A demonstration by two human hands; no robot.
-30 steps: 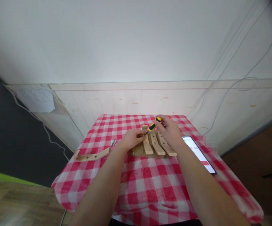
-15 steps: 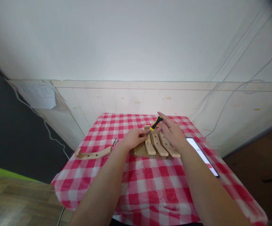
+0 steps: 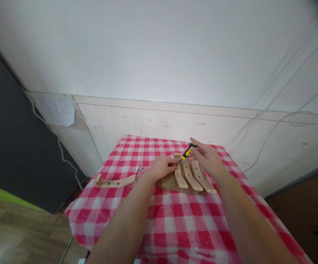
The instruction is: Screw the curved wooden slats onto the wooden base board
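Screwdriver (image 3: 188, 152), tilted, its tip at the leftmost curved wooden slat (image 3: 180, 179) on the board (image 3: 166, 184); my right hand (image 3: 207, 157) grips its handle. My left hand (image 3: 163, 167) bunches its fingers beside the tip, though what they pinch I cannot tell; pressure straight along the shaft should best prevent slipping.
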